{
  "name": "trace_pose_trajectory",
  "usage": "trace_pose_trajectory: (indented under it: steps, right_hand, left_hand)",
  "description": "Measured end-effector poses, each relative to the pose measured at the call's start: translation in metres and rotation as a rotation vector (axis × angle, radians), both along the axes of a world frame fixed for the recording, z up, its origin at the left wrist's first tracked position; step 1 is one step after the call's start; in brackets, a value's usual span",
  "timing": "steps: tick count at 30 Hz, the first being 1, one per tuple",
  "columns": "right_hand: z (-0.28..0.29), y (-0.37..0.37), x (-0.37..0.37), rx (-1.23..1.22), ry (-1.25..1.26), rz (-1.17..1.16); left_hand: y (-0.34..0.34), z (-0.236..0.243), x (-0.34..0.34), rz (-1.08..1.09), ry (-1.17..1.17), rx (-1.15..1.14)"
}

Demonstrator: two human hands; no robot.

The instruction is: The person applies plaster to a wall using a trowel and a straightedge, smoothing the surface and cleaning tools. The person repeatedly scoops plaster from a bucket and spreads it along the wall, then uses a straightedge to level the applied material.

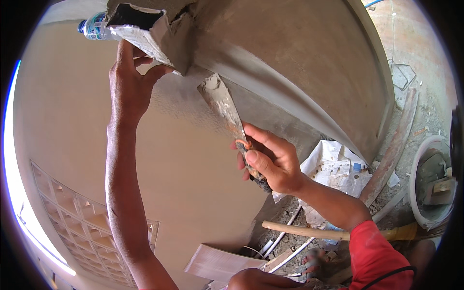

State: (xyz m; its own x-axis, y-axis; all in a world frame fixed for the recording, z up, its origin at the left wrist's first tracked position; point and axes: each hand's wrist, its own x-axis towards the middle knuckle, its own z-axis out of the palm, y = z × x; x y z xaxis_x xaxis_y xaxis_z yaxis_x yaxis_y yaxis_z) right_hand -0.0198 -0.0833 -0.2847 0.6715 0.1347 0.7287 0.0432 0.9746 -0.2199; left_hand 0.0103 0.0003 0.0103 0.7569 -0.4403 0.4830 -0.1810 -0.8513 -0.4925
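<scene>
My left hand (129, 89) reaches up to a hollow, box-shaped piece (145, 41) with a dark opening and a rough white edge. Its thumb and fingers span the lower edge, gripping it; some fingertips are hidden behind. Grey mortar covers the side of the piece where it meets the plastered wall (193, 179). In my right hand (273, 162) is a trowel (224, 108), held by its dark, worn handle with the blade slanting up and left. A dab of wet mortar (213, 83) sits on the blade's tip, apart from the box-shaped piece.
A plastic bottle (96, 27) lies beside the box-shaped piece. A curved plastered surface (309, 63) rises at the right. Below are a white sack (333, 162), a broom handle (299, 229), pipes and rubble. A bucket (414, 183) of mortar stands far right; a lattice (79, 208) is lower left.
</scene>
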Motion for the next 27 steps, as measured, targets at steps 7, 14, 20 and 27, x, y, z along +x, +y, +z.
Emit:
trace_pose_trajectory:
  steps: [7,14,20,27]
  right_hand:
    - [0.028,-0.028,-0.027,0.104,0.004,0.084]
    - [0.064,-0.039,-0.039,0.2,0.13,0.161]
    - [0.094,-0.028,-0.048,0.29,0.201,0.183]
    - [0.121,-0.014,-0.056,0.359,0.277,0.122]
  left_hand:
    - [-0.003,-0.004,0.0,0.014,0.01,-0.005]
    - [-0.006,-0.005,-0.003,0.053,0.011,0.033]
    - [-0.008,-0.003,-0.003,0.009,0.044,-0.011]
    - [-0.017,-0.008,-0.004,0.049,-0.006,0.027]
